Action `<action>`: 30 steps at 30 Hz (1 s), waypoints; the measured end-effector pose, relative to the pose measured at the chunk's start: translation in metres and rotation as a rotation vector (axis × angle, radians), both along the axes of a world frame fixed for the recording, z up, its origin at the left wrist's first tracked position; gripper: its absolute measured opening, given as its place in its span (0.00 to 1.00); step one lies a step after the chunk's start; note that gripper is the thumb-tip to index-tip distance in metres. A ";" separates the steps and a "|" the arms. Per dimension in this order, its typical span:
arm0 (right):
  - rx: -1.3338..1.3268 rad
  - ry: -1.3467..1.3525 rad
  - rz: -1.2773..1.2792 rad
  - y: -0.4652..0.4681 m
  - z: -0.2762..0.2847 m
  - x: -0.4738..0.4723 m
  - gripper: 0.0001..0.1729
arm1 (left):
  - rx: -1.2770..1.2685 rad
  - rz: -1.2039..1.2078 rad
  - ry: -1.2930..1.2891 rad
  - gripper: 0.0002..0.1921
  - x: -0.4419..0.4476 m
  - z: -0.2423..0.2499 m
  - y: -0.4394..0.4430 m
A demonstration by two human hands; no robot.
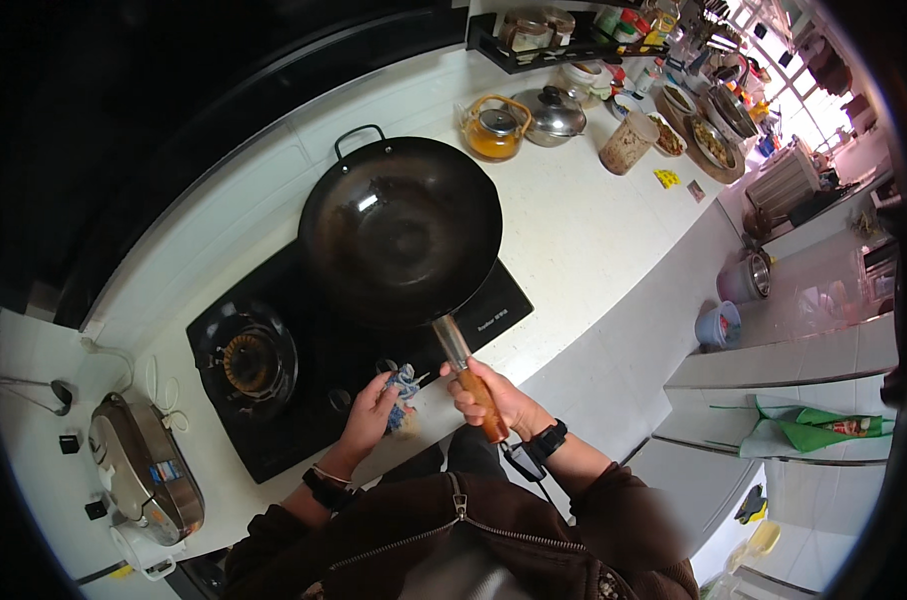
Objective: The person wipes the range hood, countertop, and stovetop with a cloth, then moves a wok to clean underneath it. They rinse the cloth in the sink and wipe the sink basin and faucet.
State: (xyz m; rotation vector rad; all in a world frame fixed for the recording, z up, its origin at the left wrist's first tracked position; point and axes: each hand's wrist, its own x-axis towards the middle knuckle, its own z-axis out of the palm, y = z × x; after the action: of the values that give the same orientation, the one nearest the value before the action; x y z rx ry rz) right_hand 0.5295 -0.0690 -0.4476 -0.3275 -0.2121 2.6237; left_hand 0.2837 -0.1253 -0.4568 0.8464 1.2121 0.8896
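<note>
A dark, round-bottomed wok (405,232) is over the right side of the black gas hob (318,360), its inside bare and shiny. My right hand (498,401) is wrapped around the wok's wooden handle (482,394), just below the metal sleeve. In my left hand (371,416) is a crumpled blue and beige cloth (403,386), held by the hob's front edge near the control knobs. A loop handle (358,139) sticks up from the wok's far rim. The right burner is hidden beneath the wok.
The left burner (251,365) is uncovered. A rice cooker (146,469) stands on the far left. A glass teapot (495,133), a lidded steel pot (555,116) and a stained canister (628,142) line the white countertop (573,240). A black range hood (198,112) overhangs at upper left.
</note>
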 end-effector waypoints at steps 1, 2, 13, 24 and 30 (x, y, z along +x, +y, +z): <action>0.095 -0.189 0.036 -0.001 0.001 0.001 0.30 | -0.052 0.010 -0.043 0.14 0.004 0.000 0.001; 0.160 -0.319 0.040 -0.001 0.001 0.002 0.31 | -0.099 0.029 -0.095 0.13 0.009 0.000 0.003; 0.582 -0.725 -0.028 -0.028 -0.043 0.025 0.22 | -0.239 0.246 -0.700 0.15 0.078 -0.029 0.019; 0.109 -0.540 -0.312 0.040 0.015 0.044 0.20 | -0.034 0.204 -0.422 0.13 0.070 -0.008 0.013; 0.759 -0.996 -0.376 0.025 0.024 -0.019 0.11 | -0.181 0.051 -0.417 0.14 0.070 0.014 -0.007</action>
State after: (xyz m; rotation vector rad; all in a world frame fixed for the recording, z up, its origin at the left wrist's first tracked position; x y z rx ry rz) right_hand 0.5105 -0.0441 -0.4235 -1.2021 -1.2630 1.6364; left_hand 0.3542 -0.1325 -0.4426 0.4561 0.9335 0.9272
